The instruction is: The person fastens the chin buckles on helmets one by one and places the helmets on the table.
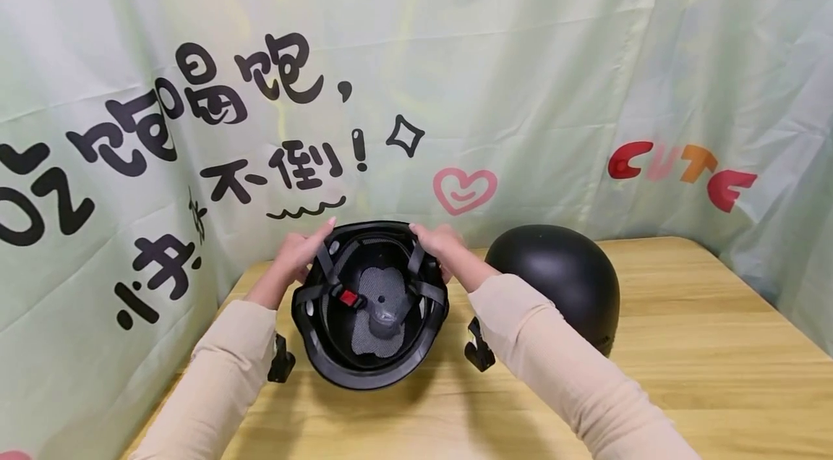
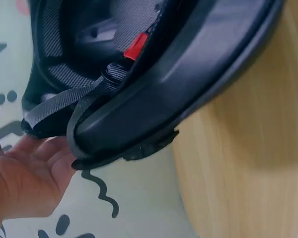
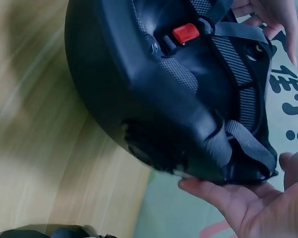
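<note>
A black helmet (image 1: pixel 380 375) is held up at the table's far side, its hollow inside turned toward me in the head view. Grey straps and a red buckle (image 1: pixel 348 297) cross its padded interior. My left hand (image 1: pixel 298 256) grips the upper left edge, fingers beneath the shell and thumb pointing up, away from the rim. On the opposite edge, my right hand (image 1: pixel 445 244) holds the shell with its thumb near the top. The left wrist view shows the fingers (image 2: pixel 49 153) of that hand under the helmet's side. A dark round knob (image 3: pixel 149 148) sits on the shell near my right fingertips.
To the right, a second black helmet (image 1: pixel 553 275) stands dome up on the wooden table (image 1: pixel 703 322), partly behind my right sleeve. Behind the table hangs a pale printed curtain (image 1: pixel 540 105). Small black devices (image 1: pixel 479 348) are worn at both wrists.
</note>
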`<state>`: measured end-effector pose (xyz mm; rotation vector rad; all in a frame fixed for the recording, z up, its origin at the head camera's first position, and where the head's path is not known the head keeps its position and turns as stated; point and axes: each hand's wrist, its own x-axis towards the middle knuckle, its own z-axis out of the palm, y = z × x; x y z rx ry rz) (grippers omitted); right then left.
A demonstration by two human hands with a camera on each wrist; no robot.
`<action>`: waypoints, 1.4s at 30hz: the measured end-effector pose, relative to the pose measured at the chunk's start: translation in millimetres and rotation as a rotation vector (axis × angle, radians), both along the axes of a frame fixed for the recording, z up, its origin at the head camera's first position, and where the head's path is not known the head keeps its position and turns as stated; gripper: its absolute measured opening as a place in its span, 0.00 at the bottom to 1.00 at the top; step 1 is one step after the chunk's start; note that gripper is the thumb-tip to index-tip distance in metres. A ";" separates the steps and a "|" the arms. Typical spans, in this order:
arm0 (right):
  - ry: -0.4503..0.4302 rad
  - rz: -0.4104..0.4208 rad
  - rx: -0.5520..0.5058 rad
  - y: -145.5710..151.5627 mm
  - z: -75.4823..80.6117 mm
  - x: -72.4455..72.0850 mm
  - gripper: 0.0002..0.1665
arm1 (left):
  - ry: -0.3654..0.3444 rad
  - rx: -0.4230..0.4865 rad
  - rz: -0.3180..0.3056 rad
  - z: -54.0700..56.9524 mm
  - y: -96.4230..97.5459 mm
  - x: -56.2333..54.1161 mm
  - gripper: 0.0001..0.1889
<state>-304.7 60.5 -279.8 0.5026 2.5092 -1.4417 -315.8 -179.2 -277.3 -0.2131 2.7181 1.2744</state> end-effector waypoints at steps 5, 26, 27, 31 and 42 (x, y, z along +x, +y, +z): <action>0.091 -0.076 0.073 0.6 3.3 6.6 0.42 | 0.096 -0.070 0.135 -2.0 9.5 5.5 0.40; 0.350 -0.116 0.126 4.7 -5.7 22.1 0.35 | 0.323 0.100 0.384 -14.0 31.2 23.9 0.31; 0.371 -0.120 0.115 4.2 -6.5 23.7 0.34 | 0.355 0.105 0.385 -15.3 30.6 24.4 0.31; 0.449 -0.114 0.081 1.6 -7.2 29.3 0.25 | 0.480 0.129 0.408 -20.7 27.4 24.2 0.28; 0.621 -0.110 0.077 0.0 -7.4 32.8 0.28 | 0.619 0.268 0.425 -29.9 23.0 22.8 0.27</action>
